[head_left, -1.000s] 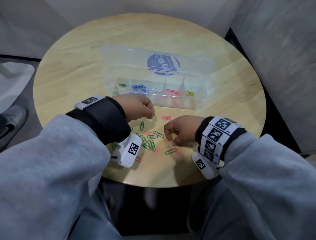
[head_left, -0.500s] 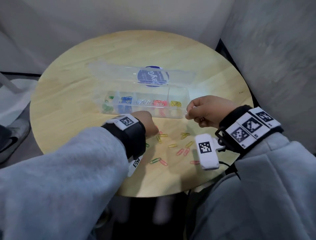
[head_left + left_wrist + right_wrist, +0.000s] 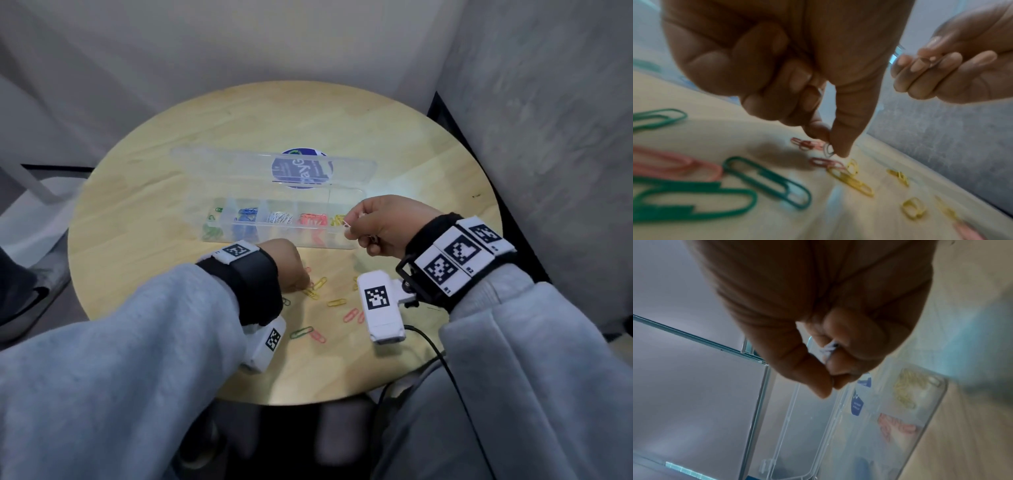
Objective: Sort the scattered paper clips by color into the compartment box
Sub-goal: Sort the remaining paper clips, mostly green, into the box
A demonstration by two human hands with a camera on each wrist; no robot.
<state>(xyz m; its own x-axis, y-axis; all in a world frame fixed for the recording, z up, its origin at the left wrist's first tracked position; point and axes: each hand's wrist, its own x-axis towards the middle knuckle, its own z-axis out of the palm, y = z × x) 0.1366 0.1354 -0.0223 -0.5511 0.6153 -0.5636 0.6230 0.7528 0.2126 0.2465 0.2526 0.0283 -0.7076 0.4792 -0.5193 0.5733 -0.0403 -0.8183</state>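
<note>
Clear plastic: one box (image 3: 274, 236) lies on the round table (image 3: 137, 192) just beyond both hands, its lid (image 3: 267, 164) thrown back on the far side. It shows five compartments in a row, holding green clips (image 3: 210, 224), blue clips (image 3: 247, 216), white clips (image 3: 280, 217), pink clips (image 3: 312, 219) and yellow clips (image 3: 338, 219), from the left hand's side across to the right hand's side. How many lie in each is too blurred to count.

Loose clips lie on the table between and below the hands. The left wrist view shows three green ones (image 3: 766, 180), about four pink or red ones (image 3: 676, 165) and roughly five yellow ones (image 3: 851, 181); the far ones blur together, so those counts are rough.

The left hand (image 3: 286, 263) is low over the loose clips, most fingers curled into the palm, forefinger and thumb reaching down with their tips together on a pale clip (image 3: 828, 149) among the pink ones. Whether that clip is lifted off the table cannot be told.

The right hand (image 3: 383, 222) is raised beside the box, just in front of its yellow end. Its fingers are curled in and its thumb and forefinger pinch a white clip (image 3: 346, 224), one end of which sticks out toward the box
</note>
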